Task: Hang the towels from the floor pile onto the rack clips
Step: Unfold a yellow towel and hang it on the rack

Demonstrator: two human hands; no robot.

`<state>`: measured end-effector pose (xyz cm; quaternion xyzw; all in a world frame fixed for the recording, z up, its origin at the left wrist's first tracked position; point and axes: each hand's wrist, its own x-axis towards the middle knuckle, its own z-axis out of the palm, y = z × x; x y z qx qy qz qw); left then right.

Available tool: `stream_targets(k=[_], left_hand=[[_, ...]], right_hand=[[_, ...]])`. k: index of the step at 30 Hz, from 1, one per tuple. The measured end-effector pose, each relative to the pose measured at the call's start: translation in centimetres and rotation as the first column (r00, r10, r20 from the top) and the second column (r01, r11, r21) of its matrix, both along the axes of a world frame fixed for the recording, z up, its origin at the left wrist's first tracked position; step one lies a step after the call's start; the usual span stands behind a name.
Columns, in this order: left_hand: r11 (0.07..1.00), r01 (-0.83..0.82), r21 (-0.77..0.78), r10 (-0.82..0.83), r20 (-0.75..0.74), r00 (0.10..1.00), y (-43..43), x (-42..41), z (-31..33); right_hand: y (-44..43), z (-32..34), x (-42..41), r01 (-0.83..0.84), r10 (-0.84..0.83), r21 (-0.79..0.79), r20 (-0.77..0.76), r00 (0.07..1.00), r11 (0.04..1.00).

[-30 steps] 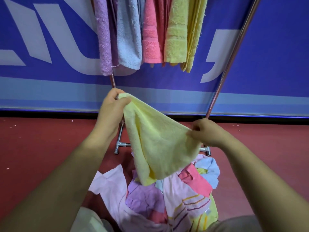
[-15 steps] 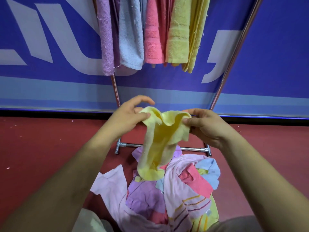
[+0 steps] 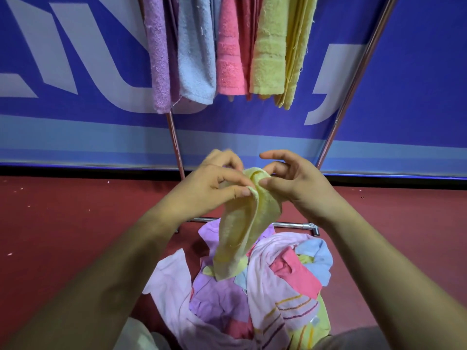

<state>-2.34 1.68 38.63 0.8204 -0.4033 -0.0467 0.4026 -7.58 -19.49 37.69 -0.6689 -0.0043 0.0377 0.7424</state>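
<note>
Yellow towel (image 3: pixel 240 231): left hand (image 3: pixel 204 190), right hand (image 3: pixel 300 190)

Both hands, left hand (image 3: pixel 209 188) and right hand (image 3: pixel 293 183), pinch a folded yellow towel (image 3: pixel 240 236) above the floor pile (image 3: pixel 278 286), below the rack's hung towels (image 3: pixel 197 51).

Blue banner (image 3: pixel 404 97) with large white lettering (image 3: pixel 96 46), paler band (image 3: pixel 75 137) along its base, black strip (image 3: pixel 75 171) beneath; dark red floor (image 3: pixel 63 223), pale specks scattered.
</note>
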Motion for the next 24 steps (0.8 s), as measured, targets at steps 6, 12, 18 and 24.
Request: stream_targets(k=[6, 12, 18, 24], left_hand=[[0.999, 0.036, -0.015, -0.038, -0.241, 0.970, -0.4, -0.3, -0.4], [0.966, -0.174, -0.192, 0.100, -0.345, 0.933, -0.5, 0.2, -0.4], [0.969, -0.198, -0.149, 0.142, -0.325, 0.935, -0.4, 0.4, -1.0], [0.977, -0.208, -0.054, 0.201, -0.112, 0.973, -0.5, 0.2, -0.9]], right_hand=[[0.2, 0.1, 0.0, -0.044, 0.044, -0.013, 0.021, 0.999, 0.999], [-1.0, -0.3, 0.2, 0.011, -0.010, -0.194, 0.006, 1.000, 0.981], [-1.1, -0.4, 0.1, 0.127, -0.126, -0.205, 0.020, 0.992, 0.970], [-0.5, -0.3, 0.2, 0.192, -0.177, -0.161, 0.103, 0.979, 0.968]])
